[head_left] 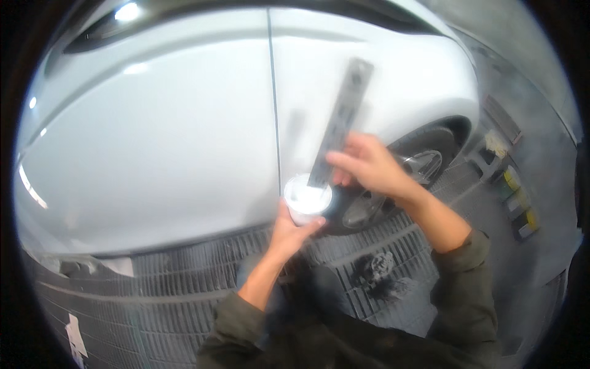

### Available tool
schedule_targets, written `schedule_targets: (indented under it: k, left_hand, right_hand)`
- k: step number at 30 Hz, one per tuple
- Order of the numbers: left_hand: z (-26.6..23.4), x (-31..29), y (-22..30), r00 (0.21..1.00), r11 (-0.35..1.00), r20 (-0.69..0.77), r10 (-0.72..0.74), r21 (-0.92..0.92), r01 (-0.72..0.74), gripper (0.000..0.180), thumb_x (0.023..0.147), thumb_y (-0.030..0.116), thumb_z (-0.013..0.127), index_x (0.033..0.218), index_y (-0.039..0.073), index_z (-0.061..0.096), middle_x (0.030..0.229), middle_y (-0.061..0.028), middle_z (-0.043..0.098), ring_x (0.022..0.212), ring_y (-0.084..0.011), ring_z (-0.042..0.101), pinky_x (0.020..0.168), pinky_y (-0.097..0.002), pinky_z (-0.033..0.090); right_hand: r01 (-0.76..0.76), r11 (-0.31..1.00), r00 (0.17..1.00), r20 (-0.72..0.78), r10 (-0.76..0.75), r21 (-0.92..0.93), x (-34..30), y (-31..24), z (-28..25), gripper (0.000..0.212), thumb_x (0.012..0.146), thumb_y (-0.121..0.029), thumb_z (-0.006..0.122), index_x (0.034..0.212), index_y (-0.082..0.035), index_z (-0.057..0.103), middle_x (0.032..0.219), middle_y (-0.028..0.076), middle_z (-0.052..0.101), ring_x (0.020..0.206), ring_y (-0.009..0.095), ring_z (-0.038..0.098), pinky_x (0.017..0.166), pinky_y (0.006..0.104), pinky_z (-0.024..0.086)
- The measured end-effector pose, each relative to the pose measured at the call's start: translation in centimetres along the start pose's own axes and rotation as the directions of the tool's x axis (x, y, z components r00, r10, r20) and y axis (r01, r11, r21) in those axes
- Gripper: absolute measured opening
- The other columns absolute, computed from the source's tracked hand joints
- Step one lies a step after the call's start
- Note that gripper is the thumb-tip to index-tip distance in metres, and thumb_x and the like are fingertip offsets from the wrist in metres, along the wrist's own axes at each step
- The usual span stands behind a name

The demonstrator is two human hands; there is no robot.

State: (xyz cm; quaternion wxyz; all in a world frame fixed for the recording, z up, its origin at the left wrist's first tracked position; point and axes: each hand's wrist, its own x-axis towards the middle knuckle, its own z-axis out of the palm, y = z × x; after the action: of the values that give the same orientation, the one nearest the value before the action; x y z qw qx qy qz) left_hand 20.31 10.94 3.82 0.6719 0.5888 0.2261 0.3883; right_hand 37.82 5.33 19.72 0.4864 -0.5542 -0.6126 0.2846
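My left hand (290, 235) is wrapped round a small white cup (304, 216) from below and the left side. White liquid, perhaps paint, shows inside its rim. My right hand (366, 161) grips a long, flat grey stick (342, 117) with dark markings or holes along it, partly blurred. The stick leans up and to the right, and its lower end reaches into the cup. Behind both hands stands a white car (184, 135), close to the cup. A dark vertical seam between two body panels runs just left of the cup.
The car's wheel (424, 161) is right of my right hand. Slatted grating (184, 280) covers the floor, with a crumpled ball (379, 265) on it. Boxes with yellow parts (519, 203) lie at the right. Paper scraps (76, 337) are at the lower left.
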Motion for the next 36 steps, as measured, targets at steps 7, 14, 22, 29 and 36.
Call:
schedule_targets:
  k: [7,14,22,29,36]
  left_hand:
    - [0.3,3.0,7.5,0.992,0.994,-0.047,0.113,0.011,-0.113,0.072,0.077,0.017,0.085,0.132,-0.003,0.043,0.117,-0.0128,0.061,0.104,-0.0184,0.059,0.088,-0.0324,0.050]
    - [0.8,5.1,9.3,0.982,0.984,-0.066,0.179,-0.005,-0.180,0.061,0.077,0.017,0.084,0.125,-0.001,0.051,0.110,-0.0113,0.065,0.096,-0.0182,0.063,0.084,-0.0323,0.051]
    - [1.0,5.5,9.5,0.980,0.984,-0.088,0.180,0.006,-0.180,0.057,0.078,0.015,0.083,0.124,-0.001,0.054,0.108,-0.0117,0.066,0.095,-0.0180,0.064,0.082,-0.0320,0.051]
    - [1.4,5.8,9.3,0.971,0.977,-0.114,0.211,0.005,-0.212,0.056,0.078,0.013,0.083,0.123,-0.002,0.053,0.106,-0.0113,0.066,0.094,-0.0174,0.063,0.082,-0.0324,0.051]
    - [0.9,6.0,8.7,0.976,0.981,-0.100,0.195,0.016,-0.194,0.059,0.078,0.014,0.083,0.124,-0.001,0.050,0.108,-0.0124,0.065,0.094,-0.0182,0.063,0.083,-0.0324,0.051]
  right_hand:
    - [0.158,0.962,0.963,-0.182,-0.200,-0.223,4.7,-4.2,-1.3,0.022,0.096,-0.018,0.061,0.093,0.003,0.056,0.063,0.009,0.064,0.052,0.013,0.064,0.047,0.0262,0.048]
    - [0.339,0.937,0.879,-0.326,-0.348,-0.085,8.5,-6.3,-3.1,0.023,0.096,-0.019,0.059,0.091,0.004,0.057,0.064,0.011,0.065,0.053,0.014,0.065,0.046,0.0277,0.049]
    - [0.243,0.966,0.919,-0.299,-0.257,-0.085,9.9,-5.9,-2.9,0.028,0.098,-0.023,0.057,0.108,0.003,0.059,0.069,0.007,0.063,0.055,0.014,0.063,0.049,0.0280,0.049]
    - [0.212,0.962,0.938,-0.241,-0.250,-0.173,9.1,-4.9,-1.6,0.026,0.097,-0.019,0.057,0.097,0.007,0.055,0.069,0.015,0.067,0.052,0.019,0.068,0.047,0.0332,0.050]
    - [0.200,0.967,0.929,-0.282,-0.239,-0.161,8.5,-5.2,-1.1,0.024,0.096,-0.017,0.057,0.099,0.007,0.057,0.068,0.014,0.067,0.055,0.019,0.069,0.047,0.0304,0.052]
